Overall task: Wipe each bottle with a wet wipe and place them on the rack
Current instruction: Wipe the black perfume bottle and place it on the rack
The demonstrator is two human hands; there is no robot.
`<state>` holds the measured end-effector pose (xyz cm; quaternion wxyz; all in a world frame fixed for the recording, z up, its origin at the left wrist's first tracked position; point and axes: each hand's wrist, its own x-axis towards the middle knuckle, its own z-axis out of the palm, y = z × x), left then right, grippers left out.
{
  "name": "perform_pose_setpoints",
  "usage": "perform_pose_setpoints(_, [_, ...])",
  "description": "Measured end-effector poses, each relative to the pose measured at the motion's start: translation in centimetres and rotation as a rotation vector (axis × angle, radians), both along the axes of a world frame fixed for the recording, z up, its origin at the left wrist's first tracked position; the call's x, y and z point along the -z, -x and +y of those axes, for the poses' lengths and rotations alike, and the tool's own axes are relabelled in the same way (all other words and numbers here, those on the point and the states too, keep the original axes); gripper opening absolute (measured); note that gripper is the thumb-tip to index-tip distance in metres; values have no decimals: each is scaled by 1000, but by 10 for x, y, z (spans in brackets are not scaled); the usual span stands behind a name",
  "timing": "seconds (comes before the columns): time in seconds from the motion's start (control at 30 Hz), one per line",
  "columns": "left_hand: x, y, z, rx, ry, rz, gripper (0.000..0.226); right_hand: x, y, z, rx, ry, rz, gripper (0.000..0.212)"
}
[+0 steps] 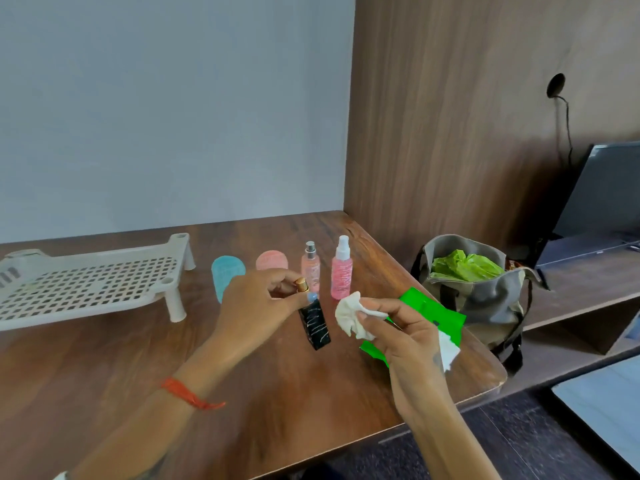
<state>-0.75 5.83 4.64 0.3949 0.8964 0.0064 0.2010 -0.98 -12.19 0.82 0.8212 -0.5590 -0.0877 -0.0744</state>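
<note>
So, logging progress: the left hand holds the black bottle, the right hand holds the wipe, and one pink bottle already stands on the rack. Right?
Not quite. The head view shows the rack bare; both pink bottles stand on the table. The rest holds: left hand on the black bottle, right hand holding the wipe.

A grey bag [485, 299] is sitting just off the right edge of the wooden counter [104, 368], on a lower wooden shelf [581, 292], with a crumpled green plastic bag [465, 266] showing in its open mouth. Farther right on that shelf a dark laptop [602, 206] is standing open. A black cable [568, 126] is hanging down the brown wood-panelled wall [450, 116] from a round black fitting [556, 85]. A pale grey wall [173, 109] is running behind the counter on the left.
</note>
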Motion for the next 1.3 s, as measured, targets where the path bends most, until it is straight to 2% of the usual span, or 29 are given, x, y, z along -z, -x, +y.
perform_pose_setpoints(0.1, [8, 5, 23, 10, 74, 53, 13, 2, 5, 26, -34, 24, -36, 23])
perform_pose_setpoints(0.23, [15, 8, 40, 12, 180, 86, 10, 8, 5, 55, -64, 61, -168, 16])
perform_pose_setpoints(0.37, [20, 8, 47, -1, 292, 107, 9, 19, -3, 75, 94, 316, -396, 12])
perform_pose_setpoints(0.53, [33, 3, 56, 7, 304, 101, 7, 36, -9, 91, 247, 584, -603, 33])
perform_pose_setpoints(0.63, [40, 1, 58, 23, 355, 88, 7, 38, -10, 92, 289, 716, -772, 22])
perform_pose_setpoints(0.83, [50, -3, 60, 33, 430, 67, 6, 40, -13, 95, 304, 756, -742, 15])
perform_pose_setpoints(0.93, [52, -2, 61, 34, 448, 59, 5, 44, -14, 96, 325, 754, -709, 21])
perform_pose_setpoints(1.1, [52, -2, 61, 56, 464, 45, 7, 46, -18, 93, 330, 621, -608, 22])
perform_pose_setpoints(1.3, [56, -1, 62, 61, 431, 38, 6, 46, -11, 98, 364, 684, -810, 11])
